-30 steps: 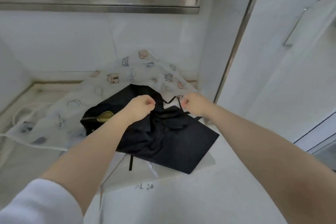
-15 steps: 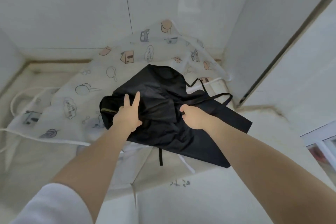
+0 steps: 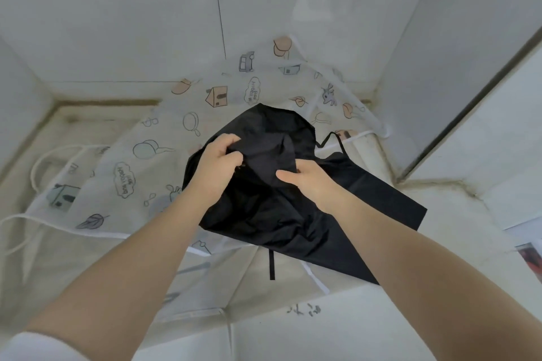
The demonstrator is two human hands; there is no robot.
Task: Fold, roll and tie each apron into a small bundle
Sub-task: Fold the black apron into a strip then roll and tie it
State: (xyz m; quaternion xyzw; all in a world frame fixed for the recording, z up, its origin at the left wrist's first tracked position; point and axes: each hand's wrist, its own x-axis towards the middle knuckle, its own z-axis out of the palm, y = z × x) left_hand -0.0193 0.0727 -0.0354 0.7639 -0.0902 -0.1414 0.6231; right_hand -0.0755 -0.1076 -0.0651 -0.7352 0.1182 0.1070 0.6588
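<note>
A crumpled black apron [image 3: 293, 220] lies in the middle of the counter, on top of a spread white apron [image 3: 140, 173] printed with small cartoon drawings. My left hand [image 3: 218, 164] grips a fold of the black cloth at its upper left. My right hand [image 3: 305, 179] holds the same raised fold from the right, thumb pressed on the fabric. A thin black strap [image 3: 334, 141] loops out behind my right hand, and another strap end [image 3: 272, 265] hangs down at the front edge.
White cords [image 3: 52, 155] of the printed apron trail to the left on the pale counter [image 3: 440, 231]. Tiled walls close in behind and on both sides. Some printed paper [image 3: 531, 258] lies at the far right edge.
My left hand, flat on the cloth half a second ago, now grips a fold. Both hands have bunched the black apron's top part toward the middle. The camera tilted further down.
</note>
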